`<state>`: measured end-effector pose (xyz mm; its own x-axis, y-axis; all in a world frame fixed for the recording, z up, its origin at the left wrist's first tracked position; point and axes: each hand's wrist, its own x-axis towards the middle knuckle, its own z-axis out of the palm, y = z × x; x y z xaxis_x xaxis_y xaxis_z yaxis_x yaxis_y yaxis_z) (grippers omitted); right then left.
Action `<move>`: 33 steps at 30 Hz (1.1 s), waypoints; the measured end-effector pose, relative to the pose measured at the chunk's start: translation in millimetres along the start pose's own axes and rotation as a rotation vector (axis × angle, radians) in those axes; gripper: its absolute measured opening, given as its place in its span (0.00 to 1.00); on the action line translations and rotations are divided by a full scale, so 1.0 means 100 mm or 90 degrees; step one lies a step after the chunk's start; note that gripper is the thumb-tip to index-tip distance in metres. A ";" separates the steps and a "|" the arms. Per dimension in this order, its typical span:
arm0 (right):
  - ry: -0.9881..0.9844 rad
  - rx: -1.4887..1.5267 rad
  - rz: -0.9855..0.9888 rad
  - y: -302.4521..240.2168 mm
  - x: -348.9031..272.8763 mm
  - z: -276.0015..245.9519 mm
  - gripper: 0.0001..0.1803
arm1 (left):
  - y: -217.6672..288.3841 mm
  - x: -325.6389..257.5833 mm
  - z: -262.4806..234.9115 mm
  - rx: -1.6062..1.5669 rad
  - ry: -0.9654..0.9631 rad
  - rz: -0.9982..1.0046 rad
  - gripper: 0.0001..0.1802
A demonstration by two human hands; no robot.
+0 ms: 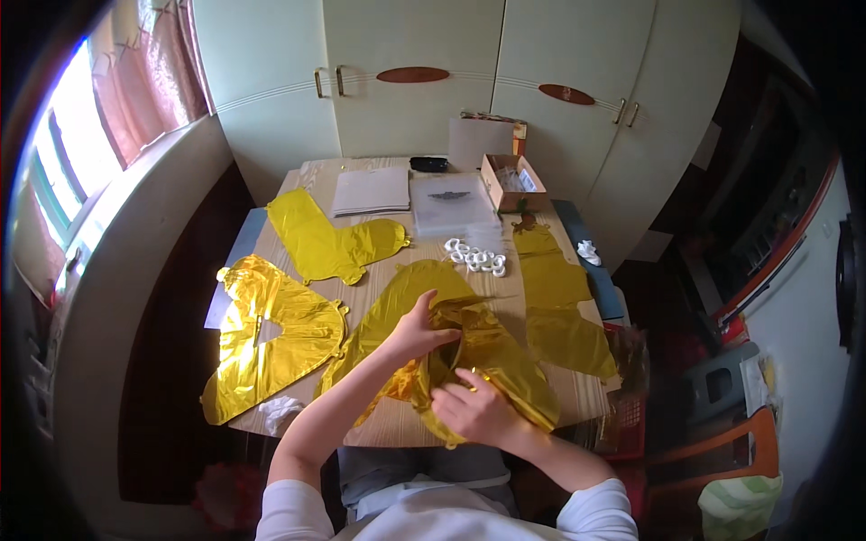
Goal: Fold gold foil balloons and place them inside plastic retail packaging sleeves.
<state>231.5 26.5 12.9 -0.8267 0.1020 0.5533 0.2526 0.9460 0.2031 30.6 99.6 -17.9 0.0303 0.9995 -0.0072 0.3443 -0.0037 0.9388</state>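
A flat gold foil balloon point(388, 307) lies in front of me, its near part lifted and folded into a crumpled, open-looking hollow. My left hand point(419, 331) is at the fold's left side, thumb and fingers spread apart against the foil. Lower and to the right, my right hand point(474, 410) has its fingers curled round the near edge of the same balloon. Beside it on the left is a shiny, wrinkled gold foil balloon point(298, 347) with a small hole in its middle. Farther back lies an angled gold foil balloon point(320, 239); another gold foil balloon point(555, 288) lies at the right.
White ribbon rolls point(475, 259) sit mid-table, behind the balloon. Along the back are paper sheets point(371, 191), a clear plastic sleeve point(451, 216), a black case point(428, 164) and a small cardboard box point(514, 185). Crumpled white tissue point(281, 413) lies near the front left edge.
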 end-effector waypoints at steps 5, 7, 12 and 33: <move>-0.033 0.045 0.040 -0.24 -0.05 0.27 0.08 | -0.24 0.01 -0.23 0.135 0.145 -0.016 0.21; -0.095 0.099 0.135 -0.26 -0.11 0.38 0.13 | -0.35 0.12 -0.29 0.166 0.228 -0.004 0.15; -0.239 0.093 0.232 -0.20 -0.27 0.51 0.30 | -0.59 0.52 -0.53 0.454 0.203 -0.030 0.21; -0.283 0.202 0.485 1.44 -0.13 1.17 0.30 | -0.77 1.07 -0.47 0.353 0.286 0.049 0.14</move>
<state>219.9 197.2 -59.5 -0.6274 0.7752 0.0736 0.7104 0.6085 -0.3535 -36.6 207.9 -75.4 -0.2746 0.9114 0.3066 0.7868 0.0296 0.6166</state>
